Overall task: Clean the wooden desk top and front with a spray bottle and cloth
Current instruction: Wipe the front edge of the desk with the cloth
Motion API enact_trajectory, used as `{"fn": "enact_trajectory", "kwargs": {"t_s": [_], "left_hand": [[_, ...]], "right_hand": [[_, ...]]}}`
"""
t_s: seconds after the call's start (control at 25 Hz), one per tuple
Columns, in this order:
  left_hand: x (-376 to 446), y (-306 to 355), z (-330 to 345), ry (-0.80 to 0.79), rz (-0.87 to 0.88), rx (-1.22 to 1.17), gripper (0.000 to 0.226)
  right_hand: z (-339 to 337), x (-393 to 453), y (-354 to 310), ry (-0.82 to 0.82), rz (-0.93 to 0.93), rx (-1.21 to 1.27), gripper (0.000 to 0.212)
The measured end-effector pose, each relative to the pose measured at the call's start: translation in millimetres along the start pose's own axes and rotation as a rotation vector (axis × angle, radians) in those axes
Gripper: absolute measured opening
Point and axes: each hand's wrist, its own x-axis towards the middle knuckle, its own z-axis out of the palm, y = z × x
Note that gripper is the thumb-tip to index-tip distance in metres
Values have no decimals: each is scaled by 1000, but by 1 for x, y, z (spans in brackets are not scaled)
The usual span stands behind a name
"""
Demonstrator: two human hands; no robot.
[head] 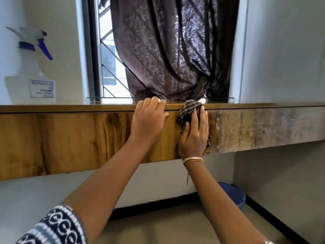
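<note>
The wooden desk front runs across the view, seen from low down, with its top edge just above. My right hand presses a dark striped cloth flat against the front panel near the top edge. My left hand rests beside it, fingers hooked over the desk's top edge, holding nothing. A white spray bottle with a blue trigger stands on the desk top at the far left, well away from both hands.
A dark patterned curtain hangs over the window behind the desk. The panel right of the cloth looks greyish and glossy. A blue round container sits on the floor under the desk at the right. White walls flank both sides.
</note>
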Motion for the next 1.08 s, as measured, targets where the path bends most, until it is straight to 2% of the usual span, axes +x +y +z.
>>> {"fn": "enact_trajectory", "kwargs": {"t_s": [0.16, 0.36, 0.48, 0.64, 0.76, 0.88, 1.0, 1.08], "left_hand": [[-1, -1, 14, 122, -21, -49, 23], [-5, 2, 26, 206, -58, -86, 23], [-6, 2, 28, 210, -62, -113, 25], [2, 34, 19, 148, -197, -62, 18], [23, 80, 28, 107, -114, -171, 17], [38, 110, 47, 136, -108, -270, 15], [41, 121, 50, 127, -137, -241, 19], [43, 121, 45, 99, -113, -203, 23]], "right_hand": [[5, -2, -3, 37, 26, -17, 43], [8, -5, -5, 76, 38, -35, 44], [8, -3, -4, 89, 12, -54, 44], [8, -1, 5, 94, -98, -30, 45], [-1, 21, 45, 109, -84, 14, 44], [-24, 57, 120, 134, 68, 21, 48], [-48, 83, 182, 113, 157, 23, 50], [-55, 87, 188, 86, 211, -26, 52]]}}
